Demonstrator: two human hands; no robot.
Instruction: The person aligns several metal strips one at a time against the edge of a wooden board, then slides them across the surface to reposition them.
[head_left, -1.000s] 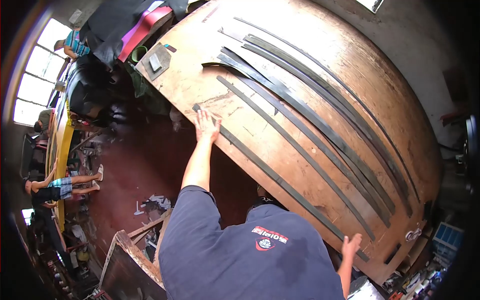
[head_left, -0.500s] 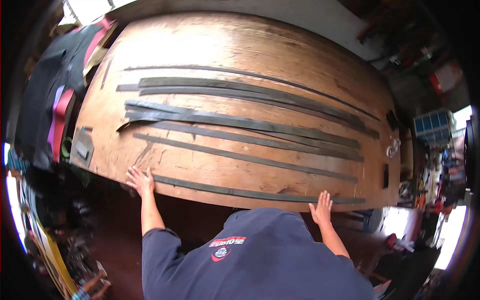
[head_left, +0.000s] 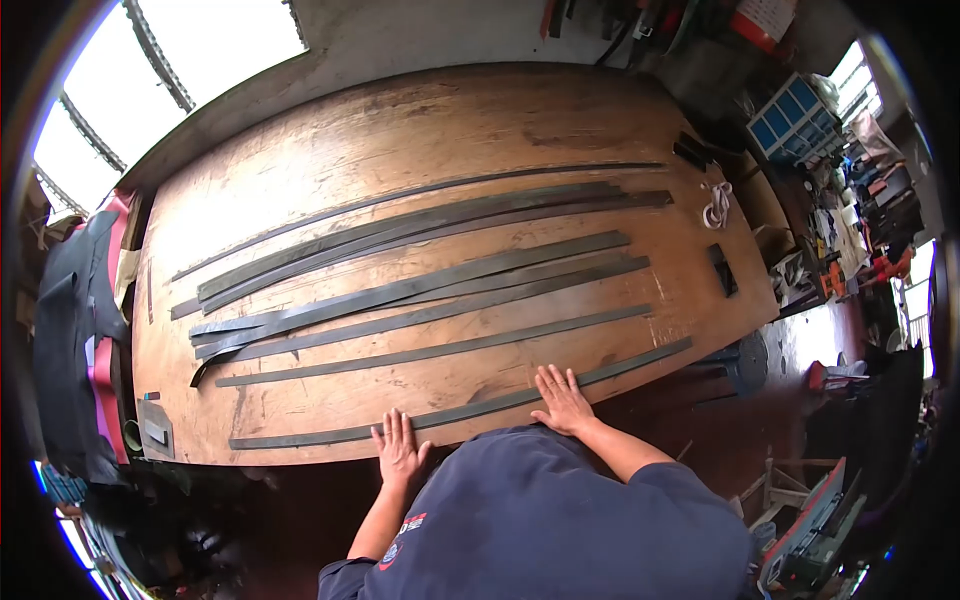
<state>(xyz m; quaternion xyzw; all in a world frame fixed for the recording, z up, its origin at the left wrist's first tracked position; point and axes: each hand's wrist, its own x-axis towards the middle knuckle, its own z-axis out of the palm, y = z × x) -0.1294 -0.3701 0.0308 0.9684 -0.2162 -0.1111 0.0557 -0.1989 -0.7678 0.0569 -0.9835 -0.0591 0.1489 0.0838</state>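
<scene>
Both hands lay flat, fingers spread and gripping nothing, on the nearest dark strip (head_left: 470, 408), which ran along the near edge of the wooden table (head_left: 480, 120) from the lower left of the frame up toward the right of centre. The left hand (head_left: 399, 449) pressed the strip low in the frame's middle, its heel at the very edge of the board; the right hand (head_left: 562, 399) pressed it just to the right, also at the rim. Between the 2 hands the strip showed bare. Above it lay a second thin strip (head_left: 430, 350), well apart, with bare wood between them, and farther up a bundle of overlapping strips (head_left: 400, 290). The upper part of the table, toward the wall, lay bare. A white cord (head_left: 717, 203) sat near the right edge, and dark fabric (head_left: 75, 340) hung beyond the left edge.
</scene>
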